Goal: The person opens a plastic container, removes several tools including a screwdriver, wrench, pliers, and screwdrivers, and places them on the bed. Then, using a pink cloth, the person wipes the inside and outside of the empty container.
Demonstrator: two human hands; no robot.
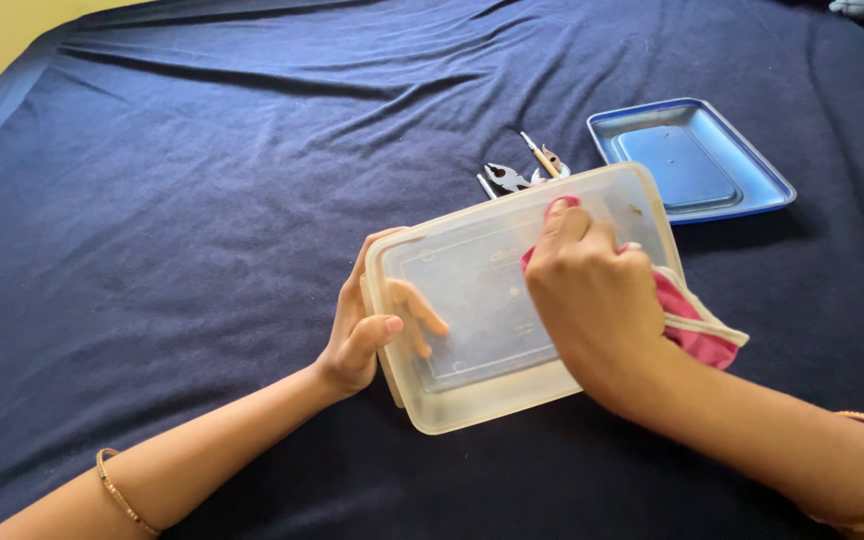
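Observation:
A clear plastic container with rounded corners is tilted up in the middle of the view, its flat face toward me. My left hand grips its left edge, thumb on the near side, fingers showing through the plastic behind it. My right hand presses a pink cloth against the container's face near its upper right. Part of the cloth hangs out past my right wrist.
Everything lies on a dark blue bedsheet with soft wrinkles. A blue metal tray sits at the upper right. Small metal tools, among them pliers and a thin stick-like tool, lie just beyond the container.

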